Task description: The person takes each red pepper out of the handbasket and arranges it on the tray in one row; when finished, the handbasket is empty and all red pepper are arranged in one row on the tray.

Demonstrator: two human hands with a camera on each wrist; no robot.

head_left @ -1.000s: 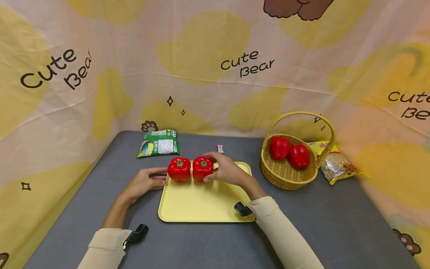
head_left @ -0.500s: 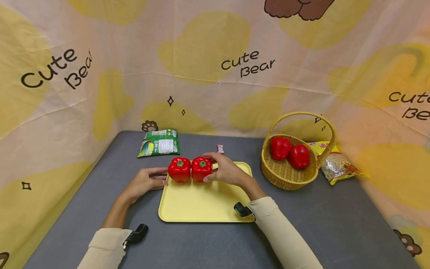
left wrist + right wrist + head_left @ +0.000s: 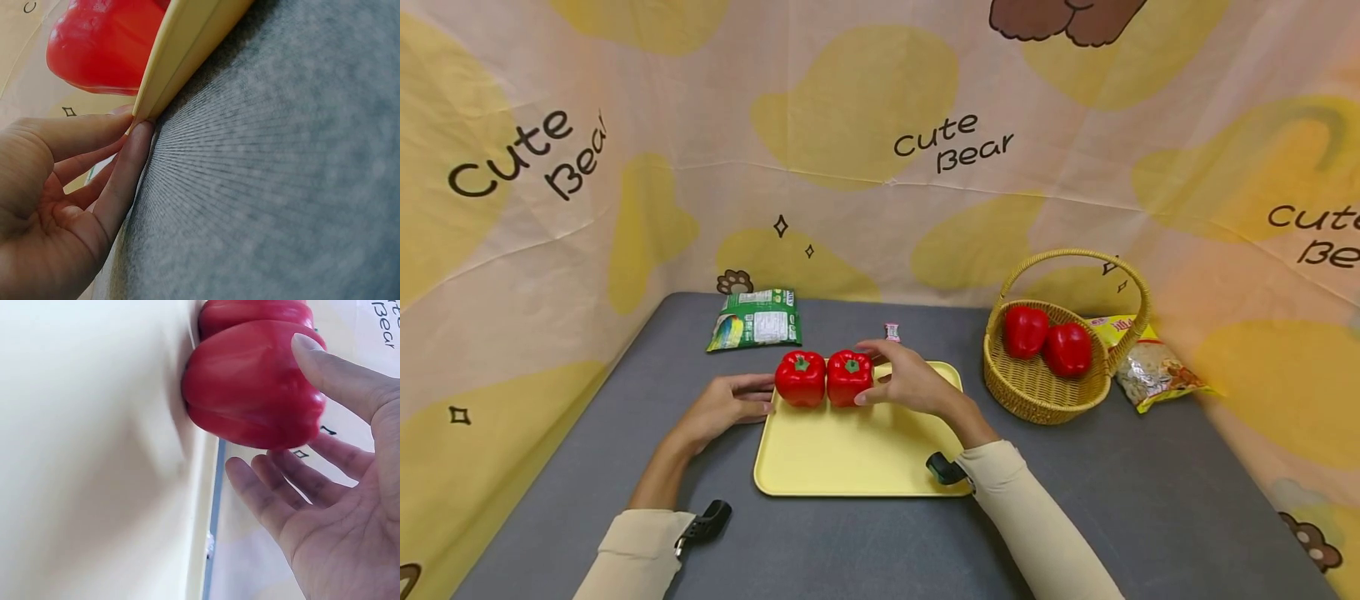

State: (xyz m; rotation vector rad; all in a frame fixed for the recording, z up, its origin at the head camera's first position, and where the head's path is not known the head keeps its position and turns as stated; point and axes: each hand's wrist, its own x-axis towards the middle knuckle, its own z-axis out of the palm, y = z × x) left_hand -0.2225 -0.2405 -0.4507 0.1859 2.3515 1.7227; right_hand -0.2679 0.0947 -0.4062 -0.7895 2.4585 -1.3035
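Two red bell peppers stand side by side at the back left of the yellow tray (image 3: 850, 467), green stems up. My right hand (image 3: 913, 383) is at the right side of the right pepper (image 3: 850, 379), thumb on the near side and fingers behind. In the right wrist view its fingers (image 3: 262, 494) are spread, with space between palm and pepper; whether the thumb touches cannot be told. My left hand (image 3: 722, 408) is beside the left pepper (image 3: 801, 379), its fairly straight fingers at the tray's left rim. In the left wrist view the fingertips (image 3: 142, 134) touch that rim.
A wicker basket (image 3: 1037, 404) with an arched handle holds two more red peppers (image 3: 1067, 350) at the right. Behind it lies a yellow-and-clear snack bag (image 3: 1153, 371). A green packet (image 3: 756, 321) lies back left, and a small pink wrapped candy (image 3: 891, 332) behind the tray.
The right pepper has slid slightly left, up to the left one. My right hand moved left with it, then shifted slightly right. My left hand has stayed at the rim.
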